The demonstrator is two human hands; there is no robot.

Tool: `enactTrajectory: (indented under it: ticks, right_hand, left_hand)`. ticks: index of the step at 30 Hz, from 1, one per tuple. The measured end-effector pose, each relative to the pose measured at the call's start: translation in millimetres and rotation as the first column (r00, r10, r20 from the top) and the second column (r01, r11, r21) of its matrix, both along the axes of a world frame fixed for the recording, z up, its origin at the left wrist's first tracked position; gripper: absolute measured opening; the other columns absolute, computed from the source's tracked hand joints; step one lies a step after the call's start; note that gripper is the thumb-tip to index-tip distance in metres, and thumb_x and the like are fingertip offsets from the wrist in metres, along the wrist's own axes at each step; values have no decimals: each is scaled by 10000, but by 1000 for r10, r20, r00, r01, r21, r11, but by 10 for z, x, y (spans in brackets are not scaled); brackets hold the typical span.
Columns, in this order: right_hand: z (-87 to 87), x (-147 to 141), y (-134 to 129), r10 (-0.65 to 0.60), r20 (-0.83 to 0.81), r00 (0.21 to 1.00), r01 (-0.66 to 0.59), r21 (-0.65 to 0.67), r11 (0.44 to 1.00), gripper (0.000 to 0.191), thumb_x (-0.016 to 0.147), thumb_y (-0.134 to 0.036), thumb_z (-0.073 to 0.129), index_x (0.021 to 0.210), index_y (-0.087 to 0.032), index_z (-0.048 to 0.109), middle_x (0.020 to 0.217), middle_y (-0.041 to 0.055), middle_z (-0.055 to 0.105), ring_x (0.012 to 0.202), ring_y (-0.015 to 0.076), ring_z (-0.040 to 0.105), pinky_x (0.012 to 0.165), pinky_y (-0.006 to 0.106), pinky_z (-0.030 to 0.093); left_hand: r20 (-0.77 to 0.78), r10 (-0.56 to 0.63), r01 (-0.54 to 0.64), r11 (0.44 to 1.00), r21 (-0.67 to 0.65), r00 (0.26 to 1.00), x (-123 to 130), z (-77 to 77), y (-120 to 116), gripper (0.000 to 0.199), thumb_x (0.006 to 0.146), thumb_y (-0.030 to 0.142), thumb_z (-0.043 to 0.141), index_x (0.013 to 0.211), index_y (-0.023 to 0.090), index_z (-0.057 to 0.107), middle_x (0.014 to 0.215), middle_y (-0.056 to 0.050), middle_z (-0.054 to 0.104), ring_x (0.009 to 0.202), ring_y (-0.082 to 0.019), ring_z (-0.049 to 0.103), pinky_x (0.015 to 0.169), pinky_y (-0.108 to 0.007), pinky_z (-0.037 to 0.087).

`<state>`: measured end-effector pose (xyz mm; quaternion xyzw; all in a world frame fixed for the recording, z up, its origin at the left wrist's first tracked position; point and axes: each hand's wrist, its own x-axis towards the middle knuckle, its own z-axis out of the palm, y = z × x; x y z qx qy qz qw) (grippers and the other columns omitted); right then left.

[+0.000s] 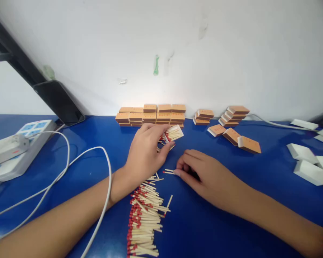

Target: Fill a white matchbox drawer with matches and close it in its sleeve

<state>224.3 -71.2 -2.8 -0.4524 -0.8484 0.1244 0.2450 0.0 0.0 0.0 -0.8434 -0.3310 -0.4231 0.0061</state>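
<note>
My left hand (150, 147) is curled over the left end of a small white matchbox tray (174, 133). Red-tipped matches lie inside the tray, and part of it is hidden by my fingers. A few loose matches show between the thumb and index finger of that hand. To the right and nearer to me, my right hand (201, 170) pinches a couple of matches (169, 172) between thumb and fingertips, their free ends pointing left. Below my left wrist, a long heap of matches (145, 218) lies on the blue table (204, 229), red heads mostly to the left.
Orange matchboxes (150, 116) are stacked along the wall. Smaller stacks (234, 115) and loose boxes (249, 144) stand farther right. White empty-looking trays (309, 172) lie at the right edge. A power strip (29, 143), phone (59, 102) and white cable (107, 172) are at left.
</note>
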Motion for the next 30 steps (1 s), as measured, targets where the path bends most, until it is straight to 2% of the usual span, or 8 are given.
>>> enactTrajectory:
  ticks: [5,8,17,23,27,30]
  right_hand:
    - [23,-35,-51,32,23,999,-31,-11,999,172,1124,-245,628,955,-248,659,955,44,726,856,217,678,741,360,540]
    - [47,-39,-61,39,36,999,-38,-36,999,168,1108,-273,692,946,-249,655,945,32,726,844,214,682,730,359,543]
    - [21,2,-17,83,85,993,-80,-37,996,180,1109,-220,695,937,-251,649,950,25,733,811,202,683,722,340,545]
    - [115,253,211,53,114,992,-72,171,983,210,1173,-322,587,987,-250,653,963,50,724,822,215,674,730,350,517]
    - [238,405,310,-95,122,988,53,307,950,325,1189,-477,532,969,-264,638,937,57,719,840,242,667,733,376,481]
    - [274,416,313,-178,85,980,133,386,913,357,1193,-524,505,992,-264,645,943,52,720,810,239,660,720,382,470]
  left_hand:
    - [1,-6,6,1000,-3,1000,-2,-5,2,357,1030,215,821,1367,173,712,1268,-104,839,1181,-294,729,1030,-496,626]
    - [0,0,0,1000,-25,1000,0,-8,-3,362,1024,208,821,1368,175,714,1272,-106,838,1183,-296,730,1030,-507,627]
    - [-32,-2,1,1000,-21,999,-15,-3,-1,356,1038,236,806,1380,192,714,1271,-102,840,1185,-299,732,1039,-506,624]
    - [-60,48,-47,999,15,997,-54,11,42,335,1033,219,794,1355,165,720,1245,-116,845,1139,-303,733,1010,-496,627]
    - [-71,50,-50,999,3,996,-66,-9,52,327,1039,238,793,1353,179,722,1250,-113,845,1134,-309,735,995,-503,629]
    - [-72,-27,26,1000,-15,997,-50,-13,25,349,1034,236,809,1364,168,716,1246,-113,839,1153,-310,738,999,-507,636]
